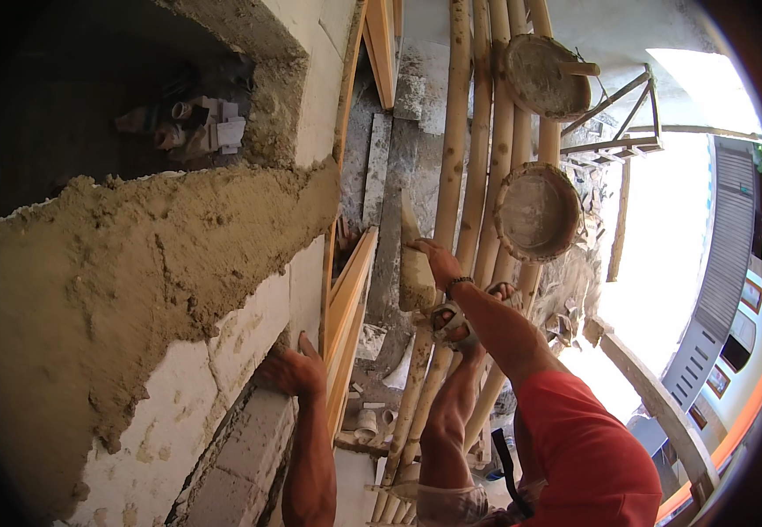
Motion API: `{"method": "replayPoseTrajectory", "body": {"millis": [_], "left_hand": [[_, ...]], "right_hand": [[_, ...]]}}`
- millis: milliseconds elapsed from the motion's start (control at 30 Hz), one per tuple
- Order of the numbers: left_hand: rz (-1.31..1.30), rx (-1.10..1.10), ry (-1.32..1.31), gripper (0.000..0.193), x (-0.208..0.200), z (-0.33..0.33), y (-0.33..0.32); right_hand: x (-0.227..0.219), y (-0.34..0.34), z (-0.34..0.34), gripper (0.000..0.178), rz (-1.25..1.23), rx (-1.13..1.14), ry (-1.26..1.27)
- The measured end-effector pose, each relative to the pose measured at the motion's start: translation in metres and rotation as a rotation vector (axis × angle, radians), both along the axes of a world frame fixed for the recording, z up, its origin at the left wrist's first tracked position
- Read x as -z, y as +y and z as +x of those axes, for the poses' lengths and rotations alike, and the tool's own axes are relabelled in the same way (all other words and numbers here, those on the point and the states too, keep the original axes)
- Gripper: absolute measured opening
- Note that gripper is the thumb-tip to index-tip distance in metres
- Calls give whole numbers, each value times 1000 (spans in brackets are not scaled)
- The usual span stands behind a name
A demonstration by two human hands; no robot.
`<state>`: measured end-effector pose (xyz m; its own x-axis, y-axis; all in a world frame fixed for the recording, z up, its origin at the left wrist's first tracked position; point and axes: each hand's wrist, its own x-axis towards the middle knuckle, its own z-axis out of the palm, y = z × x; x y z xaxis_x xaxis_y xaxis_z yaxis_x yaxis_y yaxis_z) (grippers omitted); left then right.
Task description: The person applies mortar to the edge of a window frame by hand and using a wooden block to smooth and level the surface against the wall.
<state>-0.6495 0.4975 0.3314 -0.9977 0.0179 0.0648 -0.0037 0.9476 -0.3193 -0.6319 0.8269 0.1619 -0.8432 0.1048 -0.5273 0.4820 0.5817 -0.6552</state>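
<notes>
My left hand (295, 369) is pressed against the ledge of pale wall blocks (238, 439), thumb apart, its other fingers partly in shadow; nothing held shows there. With my right hand (438, 263), a dark bracelet at the wrist, I grip the edge of a pale, mortar-smeared board (416, 285). It is held over the bamboo poles (454, 158), and its exact kind is unclear. Beside my left hand, wet grey-brown mortar (161, 255) coats the upper part of the wall, while bare white block shows lower down.
Two round, mortar-crusted basins (536, 213) (546, 77) sit on the bamboo scaffold, the far one with a wooden handle across it. My foot (453, 323) stands on the poles. Wooden frame pieces (350, 299) line the wall's edge. Rubble and a cup (366, 425) lie below.
</notes>
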Motion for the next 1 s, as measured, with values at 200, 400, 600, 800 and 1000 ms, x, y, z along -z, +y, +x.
{"method": "replayPoseTrajectory", "body": {"millis": [200, 400, 600, 800, 1000], "left_hand": [[10, -35, -43, 85, -3, -1, 3], [38, 41, 75, 82, 2, 5, -2], [10, 9, 59, 85, 2, 7, 1], [12, 41, 109, 86, 7, 12, -1], [60, 69, 134, 88, 1, 6, 7]], "right_hand": [[7, 5, -10, 42, -3, -63, 45], [28, 1, -42, 41, 29, -212, 223], [28, 14, -68, 45, -101, -162, 184], [55, 43, -84, 51, -103, -301, 411], [88, 43, -128, 52, -3, -317, 537]]}}
